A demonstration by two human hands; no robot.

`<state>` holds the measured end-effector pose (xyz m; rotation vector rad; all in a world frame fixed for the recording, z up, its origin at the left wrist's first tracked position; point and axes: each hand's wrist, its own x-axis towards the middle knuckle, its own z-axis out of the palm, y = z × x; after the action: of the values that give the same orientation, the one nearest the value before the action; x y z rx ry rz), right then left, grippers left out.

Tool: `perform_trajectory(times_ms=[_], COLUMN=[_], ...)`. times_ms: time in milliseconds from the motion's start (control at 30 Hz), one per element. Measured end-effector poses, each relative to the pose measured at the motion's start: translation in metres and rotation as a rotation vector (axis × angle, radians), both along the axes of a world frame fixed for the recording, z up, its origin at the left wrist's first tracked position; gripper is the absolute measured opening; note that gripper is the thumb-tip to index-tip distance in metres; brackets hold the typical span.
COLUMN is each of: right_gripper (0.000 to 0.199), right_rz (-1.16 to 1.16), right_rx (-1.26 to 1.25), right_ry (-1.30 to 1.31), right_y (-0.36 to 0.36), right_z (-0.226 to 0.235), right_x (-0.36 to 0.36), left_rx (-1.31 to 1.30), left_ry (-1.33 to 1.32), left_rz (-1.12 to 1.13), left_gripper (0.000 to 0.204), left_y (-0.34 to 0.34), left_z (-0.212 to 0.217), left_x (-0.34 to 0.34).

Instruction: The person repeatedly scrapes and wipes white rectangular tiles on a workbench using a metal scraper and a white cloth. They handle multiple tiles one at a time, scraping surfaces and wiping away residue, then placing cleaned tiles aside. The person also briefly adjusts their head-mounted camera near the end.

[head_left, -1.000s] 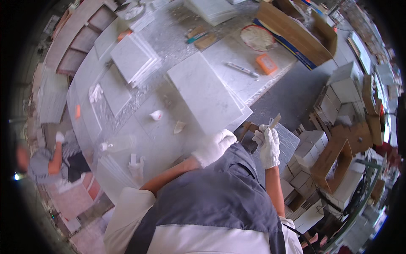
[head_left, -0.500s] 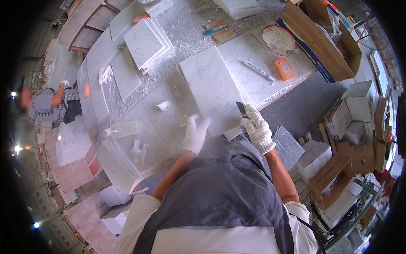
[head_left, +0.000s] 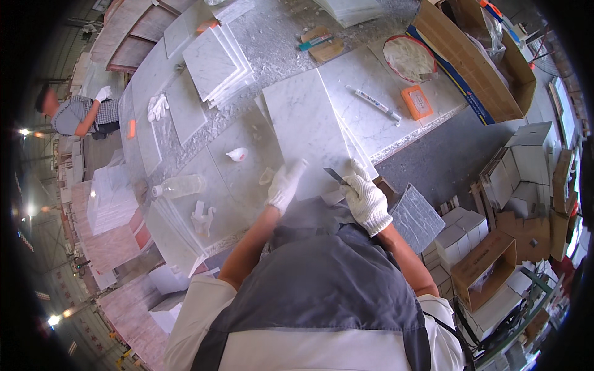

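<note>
Right white-gloved hand was gripping a thin dark flat blade at the near edge of the white veined marble slab, while the left gloved hand lay open, flat on that slab.

A long speckled grey counter runs through a workshop. To its right lies dark grey floor, crowded with open cardboard boxes and white cartons. On the left stand stacks of pale stone slabs. Bright lamps glare at the left edge.
</note>
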<state>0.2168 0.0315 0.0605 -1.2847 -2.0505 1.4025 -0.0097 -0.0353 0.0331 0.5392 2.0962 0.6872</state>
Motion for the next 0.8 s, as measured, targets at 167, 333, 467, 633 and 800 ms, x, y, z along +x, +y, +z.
perform_trajectory(times_ms=[167, 333, 467, 633, 800], right_gripper=[0.018, 0.019, 0.021, 0.022, 0.027], right_rz=[-0.016, -0.104, -0.041, -0.074, 0.026], right_rx=[-0.095, -0.303, -0.366, -0.606, -0.815], right_ry=[0.082, 0.252, 0.357, 0.442, 0.264], right_y=[0.01, 0.012, 0.014, 0.023, 0.037], right_z=[-0.006, -0.022, -0.026, -0.017, -0.009], right_x=[0.003, 0.005, 0.008, 0.014, 0.028], left_rx=[-0.033, -0.055, 0.194, 0.339, 0.352], left_ry=[0.096, 0.036, -0.105, -0.298, -0.371], left_rz=[-0.141, -0.038, 0.216, 0.36, 0.401], left_gripper=[0.068, 0.058, 0.046, 0.027, 0.017], left_y=[0.006, 0.006, 0.004, 0.002, 0.01], left_z=[0.018, 0.028, 0.013, 0.001, 0.023], left_x=[-0.004, -0.003, 0.0, -0.003, -0.003])
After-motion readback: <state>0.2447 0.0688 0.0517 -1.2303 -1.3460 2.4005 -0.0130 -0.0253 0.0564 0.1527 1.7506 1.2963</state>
